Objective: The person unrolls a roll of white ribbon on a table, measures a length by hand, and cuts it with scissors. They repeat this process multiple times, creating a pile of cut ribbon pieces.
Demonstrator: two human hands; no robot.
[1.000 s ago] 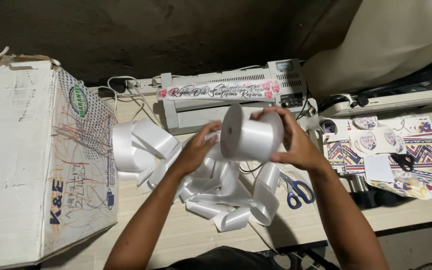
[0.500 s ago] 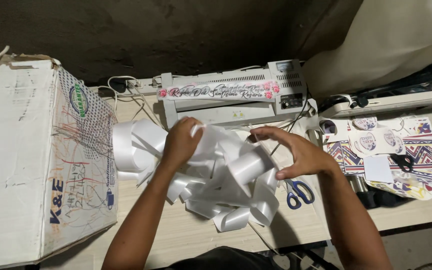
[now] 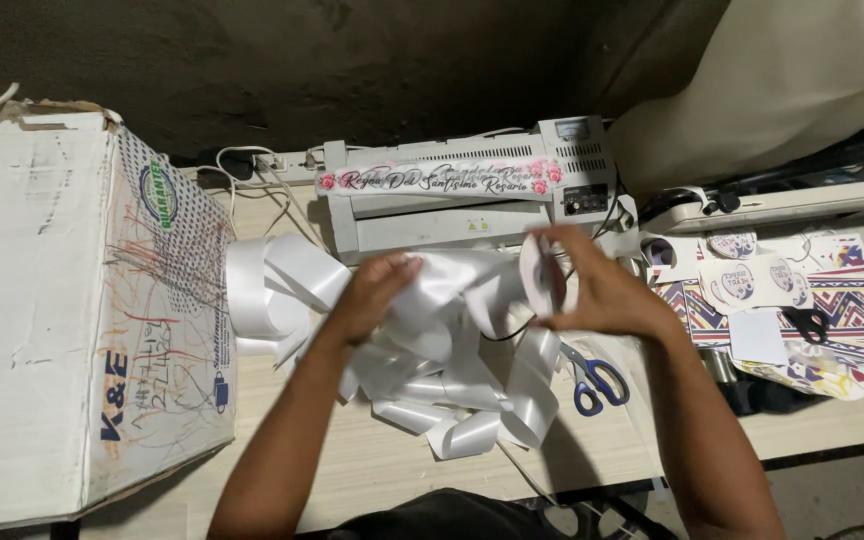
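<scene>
Both hands, left [image 3: 377,295] and right [image 3: 602,290], pinched slippery, floppy white satin ribbon [image 3: 452,350] before the laminator [image 3: 472,195]; its spool [image 3: 542,275] looked the firmest hold.

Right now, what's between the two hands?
In the head view, loose loops of white ribbon fill the gap between the left hand and the right hand; both hands grip it over the wooden table.

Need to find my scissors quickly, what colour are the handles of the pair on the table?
Blue. The scissors lie by the right hand, clearest in the head view.
</scene>
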